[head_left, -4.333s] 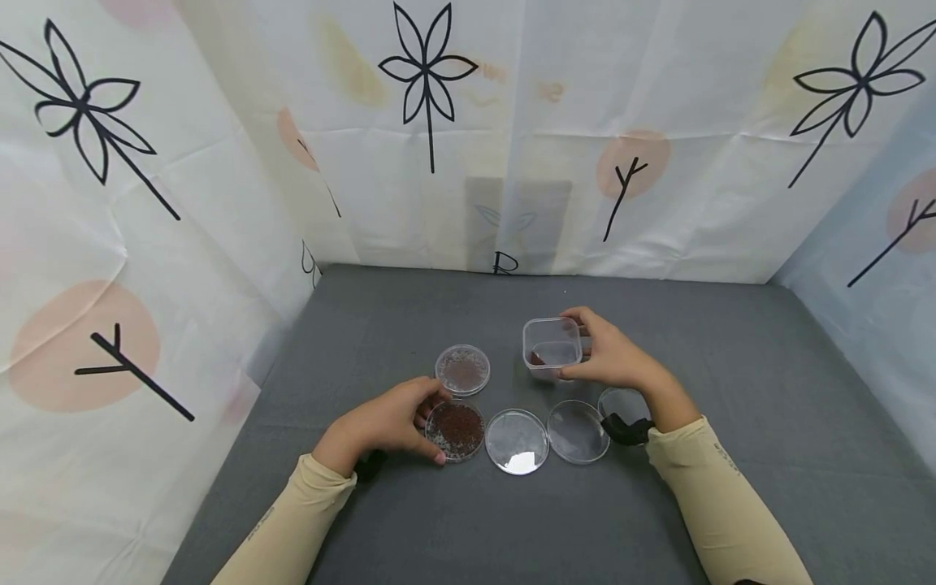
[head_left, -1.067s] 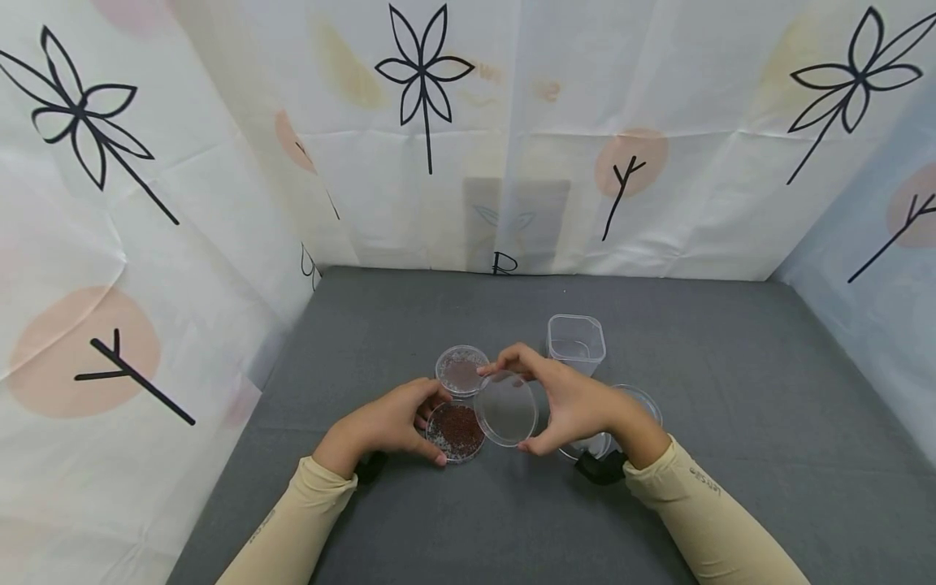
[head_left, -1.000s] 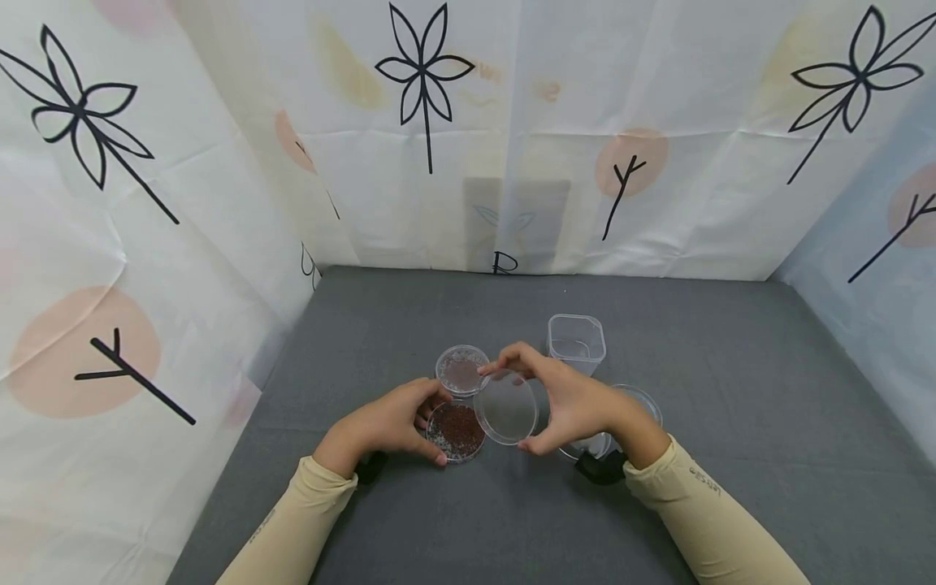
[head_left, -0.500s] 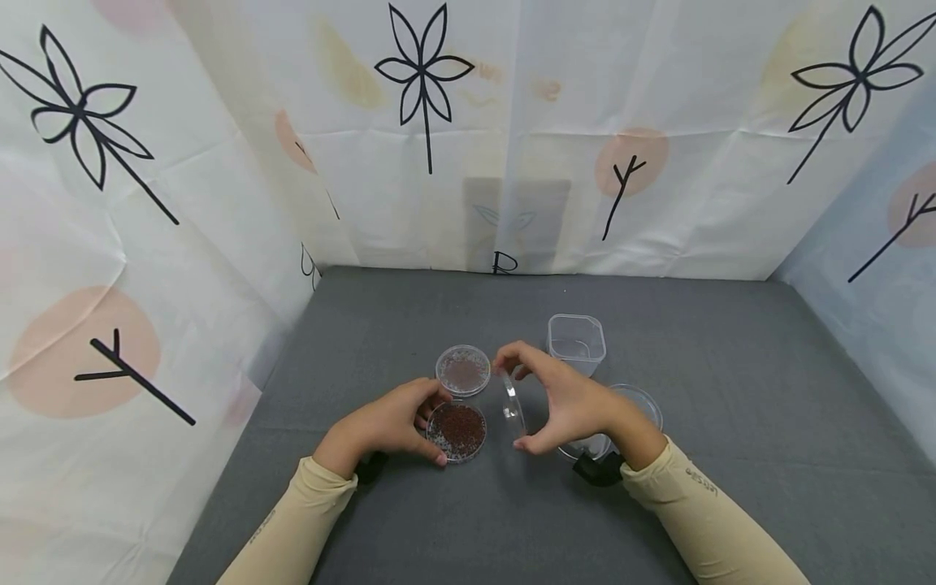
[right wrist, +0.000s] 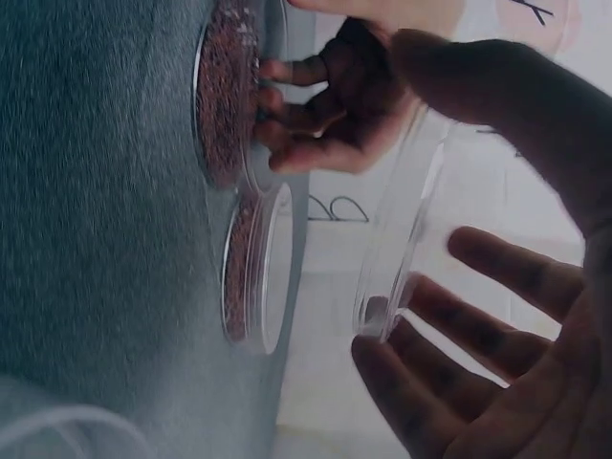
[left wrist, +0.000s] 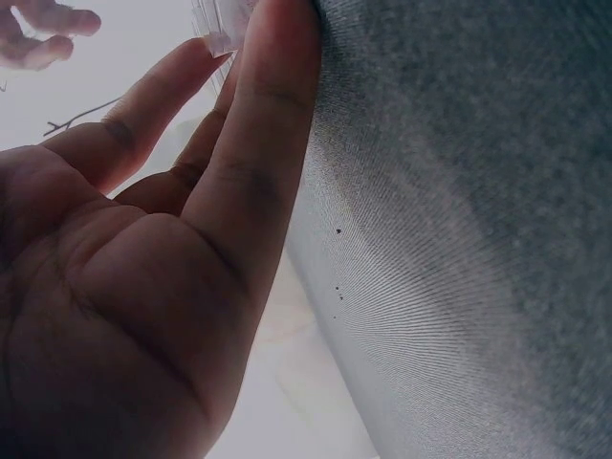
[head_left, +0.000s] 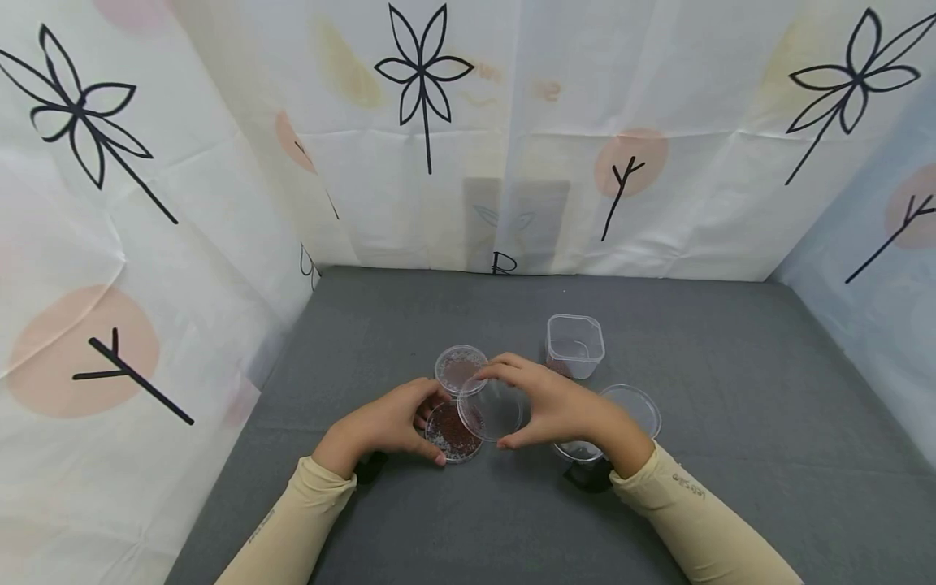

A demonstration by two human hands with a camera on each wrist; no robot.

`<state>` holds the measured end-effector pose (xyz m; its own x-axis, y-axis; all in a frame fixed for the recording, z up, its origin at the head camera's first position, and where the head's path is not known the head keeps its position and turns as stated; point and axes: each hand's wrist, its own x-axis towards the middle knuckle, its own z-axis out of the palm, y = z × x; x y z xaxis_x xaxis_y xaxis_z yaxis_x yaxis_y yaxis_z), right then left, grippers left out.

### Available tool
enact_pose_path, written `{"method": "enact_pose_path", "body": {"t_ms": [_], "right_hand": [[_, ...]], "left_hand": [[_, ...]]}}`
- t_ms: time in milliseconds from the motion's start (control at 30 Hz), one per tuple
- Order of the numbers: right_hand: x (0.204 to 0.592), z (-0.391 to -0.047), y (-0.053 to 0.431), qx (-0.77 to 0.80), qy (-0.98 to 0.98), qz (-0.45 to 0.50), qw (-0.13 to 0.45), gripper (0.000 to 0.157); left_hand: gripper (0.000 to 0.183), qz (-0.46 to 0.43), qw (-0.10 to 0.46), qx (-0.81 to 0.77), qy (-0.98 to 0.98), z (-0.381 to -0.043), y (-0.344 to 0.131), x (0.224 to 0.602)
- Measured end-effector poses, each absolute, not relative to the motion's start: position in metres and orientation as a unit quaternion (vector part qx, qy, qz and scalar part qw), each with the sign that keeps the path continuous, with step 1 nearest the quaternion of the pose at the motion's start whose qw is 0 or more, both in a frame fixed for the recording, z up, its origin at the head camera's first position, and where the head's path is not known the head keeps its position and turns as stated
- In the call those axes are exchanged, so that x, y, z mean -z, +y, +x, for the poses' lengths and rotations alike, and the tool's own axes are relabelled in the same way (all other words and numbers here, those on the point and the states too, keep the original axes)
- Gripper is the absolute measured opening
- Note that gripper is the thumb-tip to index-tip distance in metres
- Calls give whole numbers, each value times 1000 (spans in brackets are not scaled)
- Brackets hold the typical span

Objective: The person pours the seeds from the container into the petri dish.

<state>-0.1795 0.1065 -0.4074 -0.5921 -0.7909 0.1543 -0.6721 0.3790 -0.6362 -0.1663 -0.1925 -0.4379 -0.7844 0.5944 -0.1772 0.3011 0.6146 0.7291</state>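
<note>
My left hand (head_left: 391, 422) grips the left edge of an open petri dish (head_left: 452, 435) filled with reddish-brown granules. My right hand (head_left: 559, 404) holds a clear petri dish lid (head_left: 503, 410) by its edges, thumb at the near side and fingers at the far side. The lid is raised and tilted, overlapping the dish's right edge in the head view. In the right wrist view the lid (right wrist: 406, 210) stands apart from the granule-filled dish (right wrist: 225, 96). Just behind that dish lies a second petri dish (head_left: 461, 361), covered, with granules inside.
A clear square tub (head_left: 575, 345) with some granules stands behind my right hand. Two clear round dish pieces lie under and beside my right wrist, a farther one (head_left: 639, 406) and a nearer one (head_left: 578, 452). Grey cloth (head_left: 475, 528) covers the table; printed curtains (head_left: 512, 138) stand behind.
My right hand has set down the square tub and picked up a clear lid. Over the last half second the lid moved left and turned from edge-on to tilted. My left hand has stayed put.
</note>
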Motion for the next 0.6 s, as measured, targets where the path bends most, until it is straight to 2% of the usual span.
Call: {"method": "enact_pose_path", "body": {"t_ms": [100,300,467,600], "right_hand": [[408,-176,100,312,830,-452,100,73],[418,-172,85,249,836,-482,84,57],[424,-170,73,210,836,-505,49,54],[424,-168,67,187,845,-500,44,55]], "left_hand": [[80,259,205,-357,874,-167,-193,439],[79,264,203,-361,871,-167,-194,439],[79,271,204,-370,865,-166,-193,438],[79,275,204,-375,861,-165,-193,437]]}}
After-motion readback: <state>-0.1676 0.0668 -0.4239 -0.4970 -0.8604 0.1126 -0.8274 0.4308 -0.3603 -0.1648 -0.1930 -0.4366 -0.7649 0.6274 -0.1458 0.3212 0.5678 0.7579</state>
